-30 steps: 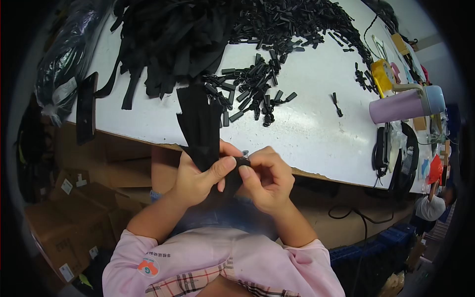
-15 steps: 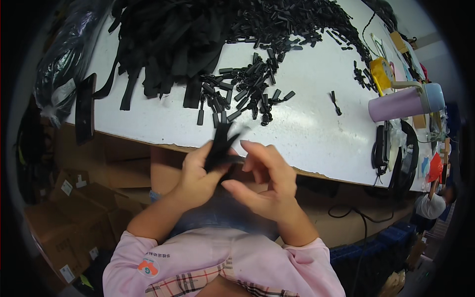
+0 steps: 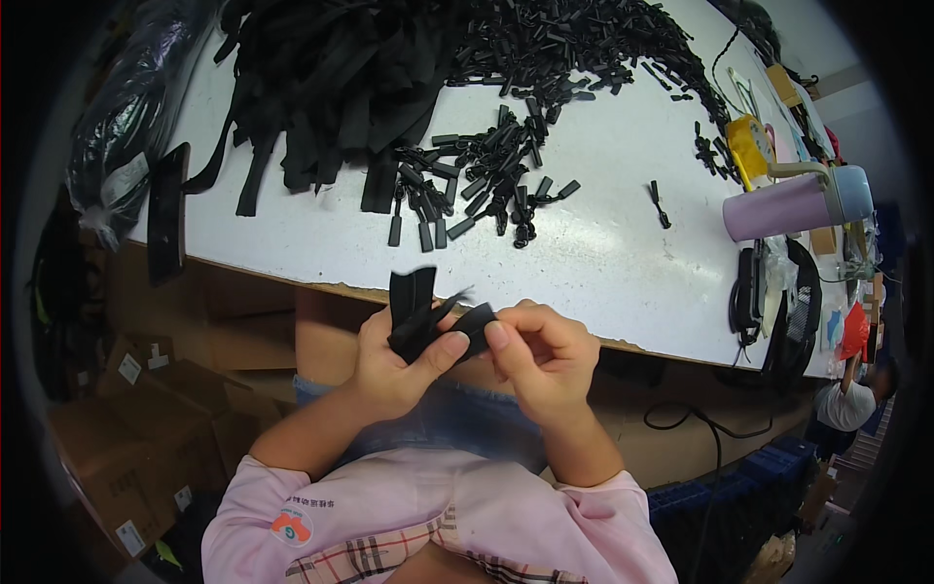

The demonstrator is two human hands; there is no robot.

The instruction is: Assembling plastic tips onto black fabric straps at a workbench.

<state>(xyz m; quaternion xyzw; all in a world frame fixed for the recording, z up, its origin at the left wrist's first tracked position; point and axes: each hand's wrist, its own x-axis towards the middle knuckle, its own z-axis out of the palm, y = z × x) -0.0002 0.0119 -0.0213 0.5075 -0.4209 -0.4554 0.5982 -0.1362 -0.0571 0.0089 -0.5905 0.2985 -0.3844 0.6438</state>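
My left hand [image 3: 391,368] is closed around a folded black fabric strap [image 3: 413,292], held just off the table's front edge, above my lap. One end of the strap stands up out of the fist; another part comes out between thumb and fingers. That part's tip is pinched by the thumb and forefinger of my right hand [image 3: 550,360]. Small black zipper-pull-like pieces with cord loops [image 3: 496,170] lie on the table just beyond my hands. Behind them to the left is a heap of black fabric straps [image 3: 341,88].
The white table [image 3: 584,263] has a worn front edge. A larger heap of black pieces [image 3: 584,39] lies at the back. To the right are a lilac tumbler [image 3: 778,206] and a yellow tape roll [image 3: 749,146]. A dark phone-like slab [image 3: 168,214] rests left; cardboard boxes [image 3: 126,457] stand below.
My right thumb and forefinger, apart before, have closed on the strap's end. The strap in my left hand has moved slightly down and toward me, away from the small black pieces.
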